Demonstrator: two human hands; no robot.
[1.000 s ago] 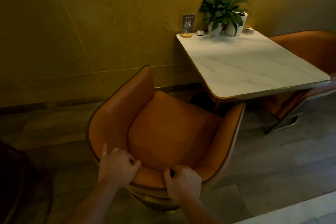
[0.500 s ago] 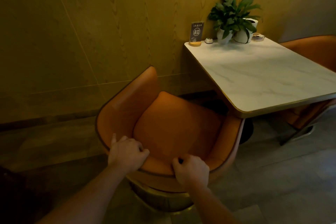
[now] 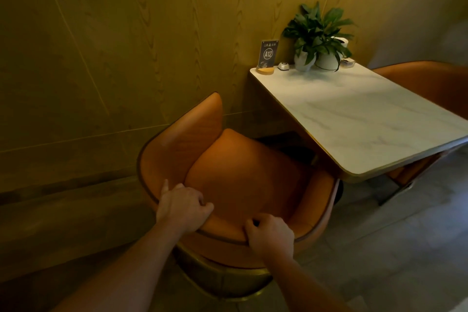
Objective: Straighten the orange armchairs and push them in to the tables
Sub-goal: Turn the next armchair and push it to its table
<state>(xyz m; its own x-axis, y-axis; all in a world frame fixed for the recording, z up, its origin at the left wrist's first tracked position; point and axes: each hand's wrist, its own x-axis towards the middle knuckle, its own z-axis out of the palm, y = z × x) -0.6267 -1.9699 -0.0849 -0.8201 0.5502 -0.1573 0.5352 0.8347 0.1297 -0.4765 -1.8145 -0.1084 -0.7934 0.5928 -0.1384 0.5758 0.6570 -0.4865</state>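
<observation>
On table point(image 3: 354, 119) by wall: sign point(image 3: 268, 54), plants point(image 3: 317, 33); beyond, second armchair point(image 3: 430, 83). Facing table askew, arm just beside corner: armchair point(image 3: 243, 180). Gripping backrest rim: left hand point(image 3: 181, 206), right hand point(image 3: 269, 234).

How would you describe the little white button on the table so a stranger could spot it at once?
Find the white marble table against the wood-panelled wall. At its wall end, the button sits between the dark A12 sign and the nearer white plant pot. It alone is low, round and flat; its neighbours stand tall.
</observation>
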